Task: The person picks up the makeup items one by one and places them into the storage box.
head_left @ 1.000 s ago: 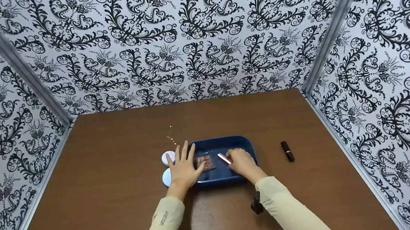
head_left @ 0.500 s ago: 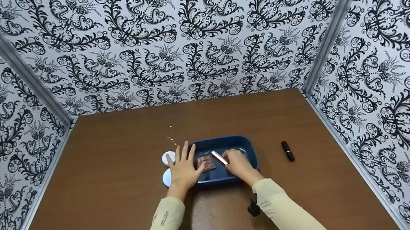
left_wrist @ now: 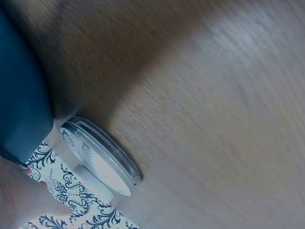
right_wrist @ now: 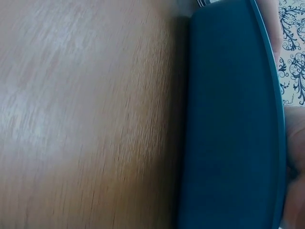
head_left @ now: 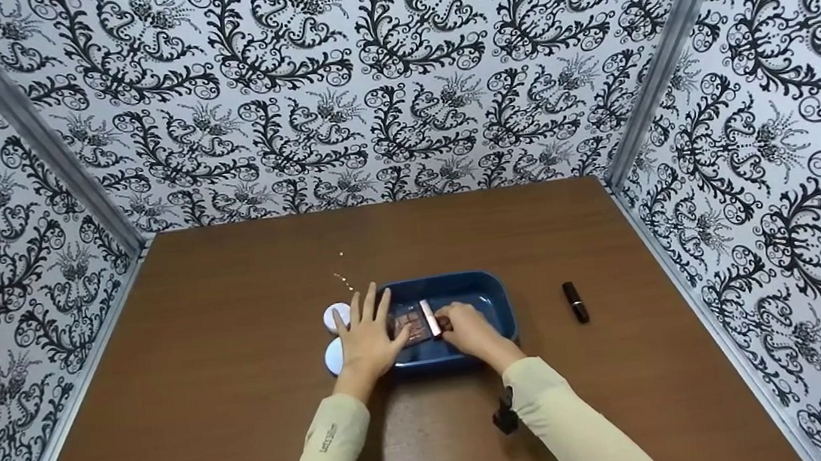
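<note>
Patterned walls (head_left: pixel 399 111) and grey posts (head_left: pixel 665 55) border the brown wooden surface (head_left: pixel 236 292); a blue tray (head_left: pixel 442 364) sits on it; the left hand (head_left: pixel 370 343), fingers spread, lies over the tray's left edge; the right hand (head_left: pixel 471 328) pinches a pale tube (head_left: pixel 430 317) inside, beside a brown palette (head_left: pixel 410 328).

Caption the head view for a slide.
At a tray: left hand spread over one edge, right hand holding a pale tube.

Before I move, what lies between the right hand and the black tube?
The head view shows the right end of the blue tray, then bare brown tabletop, between the right hand and the black tube.
</note>
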